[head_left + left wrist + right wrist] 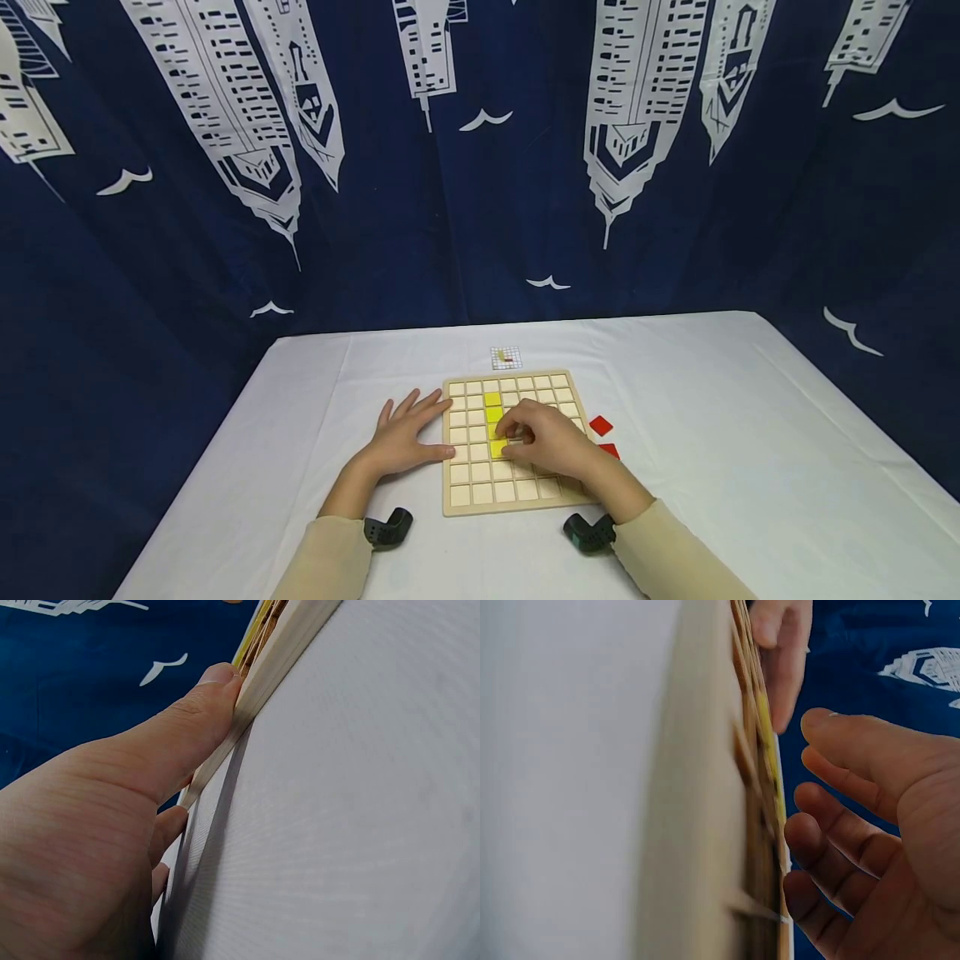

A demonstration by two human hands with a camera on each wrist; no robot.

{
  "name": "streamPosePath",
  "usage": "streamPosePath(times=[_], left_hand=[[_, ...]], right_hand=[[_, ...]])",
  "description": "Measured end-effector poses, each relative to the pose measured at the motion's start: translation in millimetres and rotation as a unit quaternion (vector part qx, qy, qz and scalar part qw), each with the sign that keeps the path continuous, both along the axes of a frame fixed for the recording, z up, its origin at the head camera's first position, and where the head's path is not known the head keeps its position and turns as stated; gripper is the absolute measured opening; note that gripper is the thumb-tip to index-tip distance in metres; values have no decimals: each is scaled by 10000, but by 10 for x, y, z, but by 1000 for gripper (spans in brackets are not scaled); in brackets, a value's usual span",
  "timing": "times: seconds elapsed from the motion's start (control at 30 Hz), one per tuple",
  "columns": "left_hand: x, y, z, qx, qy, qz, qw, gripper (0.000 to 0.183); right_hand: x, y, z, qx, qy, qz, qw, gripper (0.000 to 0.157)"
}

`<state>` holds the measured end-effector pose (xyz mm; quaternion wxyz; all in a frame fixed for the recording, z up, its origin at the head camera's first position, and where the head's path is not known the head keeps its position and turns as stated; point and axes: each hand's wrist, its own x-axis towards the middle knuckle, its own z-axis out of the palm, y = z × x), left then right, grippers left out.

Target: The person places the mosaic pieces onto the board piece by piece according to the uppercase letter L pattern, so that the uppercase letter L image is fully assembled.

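A wooden grid board [480,507] lies on the white table, with a column of several yellow square tiles [492,399] in its cells. My left hand [402,437] has its fingers spread, and its thumb and fingertips touch the board's left edge. In the left wrist view, the thumb [187,724] presses the wooden rim. Over the board, my right hand [551,437] has its fingers loosely bent, with thumb and index fingertips at the lower yellow tiles. From the right wrist view, no piece shows between the right fingers [825,832]; the hand hides part of the grid.
Two red tiles [601,426] lie just right of the board, one partly hidden by the right arm. A small card with a printed grid pattern [506,357] lies beyond the board's far edge. A dark blue curtain [450,208] hangs behind the table [712,400].
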<state>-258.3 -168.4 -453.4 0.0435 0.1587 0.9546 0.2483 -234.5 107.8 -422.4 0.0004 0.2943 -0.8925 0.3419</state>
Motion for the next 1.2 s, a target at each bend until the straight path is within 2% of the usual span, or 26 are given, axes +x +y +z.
streamPosePath(times=[0.27, 0.53, 0.77, 0.97, 1.2], left_hand=[[-4, 7, -10, 25, 28, 20, 10000, 84], [3, 11, -3, -5, 18, 43, 10000, 85], [10, 20, 4, -41, -21, 37, 10000, 86], [11, 12, 10, -4, -6, 56, 10000, 84], [12, 14, 17, 61, -12, 45, 10000, 84]], right_hand=[[-85, 270, 143, -298, -98, 42, 9995, 24], [-153, 561, 231, -300, -85, -284, 9991, 27], [-227, 815, 207, -71, -393, -782, 9961, 30], [-302, 966, 115, 200, -517, -1007, 9934, 32], [-319, 1130, 94, 340, -700, -1300, 9885, 37]])
